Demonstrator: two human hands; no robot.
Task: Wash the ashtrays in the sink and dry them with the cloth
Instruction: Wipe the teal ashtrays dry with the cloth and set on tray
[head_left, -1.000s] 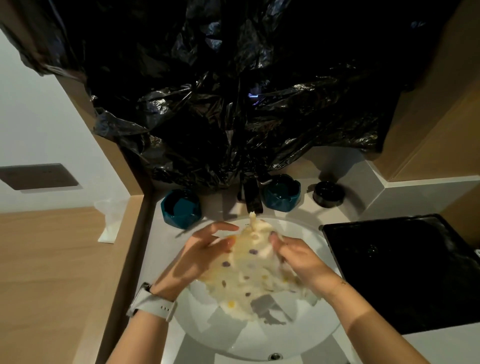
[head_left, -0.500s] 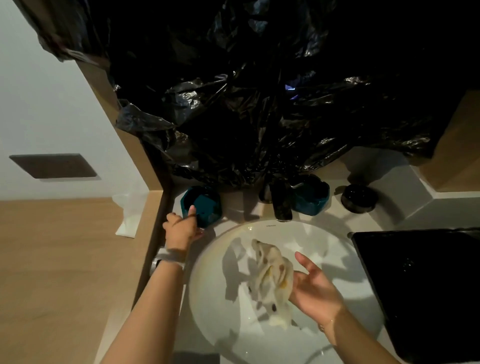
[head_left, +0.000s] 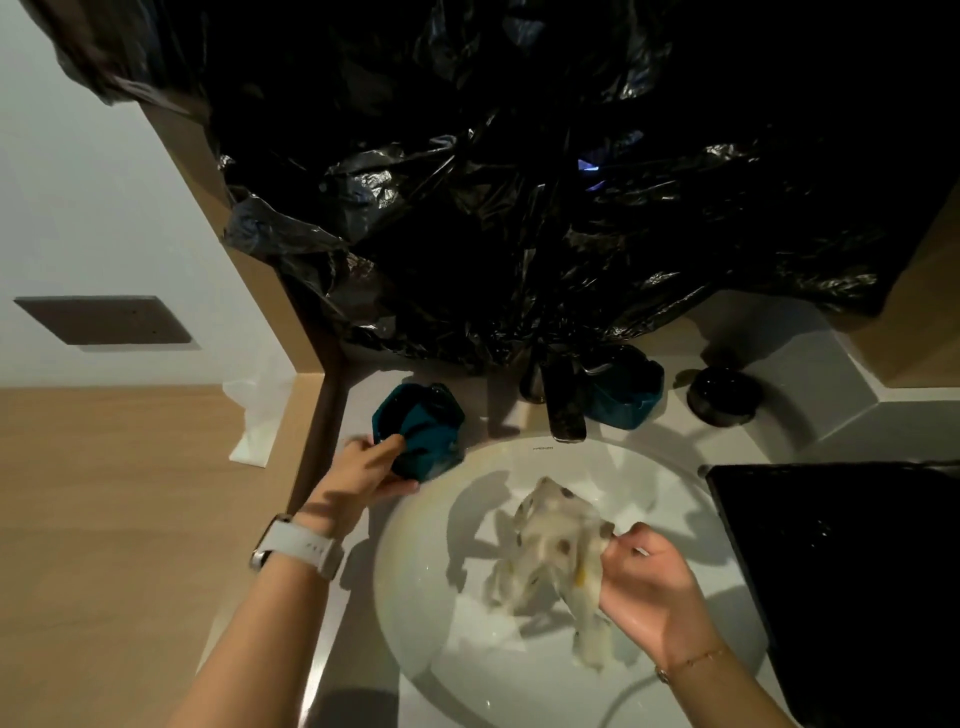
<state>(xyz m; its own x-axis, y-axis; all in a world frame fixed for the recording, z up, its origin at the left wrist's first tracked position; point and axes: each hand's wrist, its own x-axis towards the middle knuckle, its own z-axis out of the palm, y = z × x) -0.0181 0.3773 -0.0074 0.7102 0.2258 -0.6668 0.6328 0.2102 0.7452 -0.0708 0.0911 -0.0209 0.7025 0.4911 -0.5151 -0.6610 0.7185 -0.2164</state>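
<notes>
- My right hand (head_left: 641, 587) is closest, over the white sink (head_left: 415, 597), fingers curled round a wet spotted cloth (head_left: 550, 551) that hangs crumpled into the bowl.
- My left hand (head_left: 363, 470), a pale watch (head_left: 296, 548) on its wrist, reaches to the table (head_left: 358, 525) at the sink's left rim and grips a teal ashtray (head_left: 421, 431), which is tilted and blurred.
- Behind the sink I see the dark tap (head_left: 563, 405), with a second teal ashtray (head_left: 623, 395) just to its right.
- Farther right sits a small black ashtray (head_left: 722, 395), apart from the teal one.
- Crumpled black plastic (head_left: 519, 208) hangs over the back wall.
</notes>
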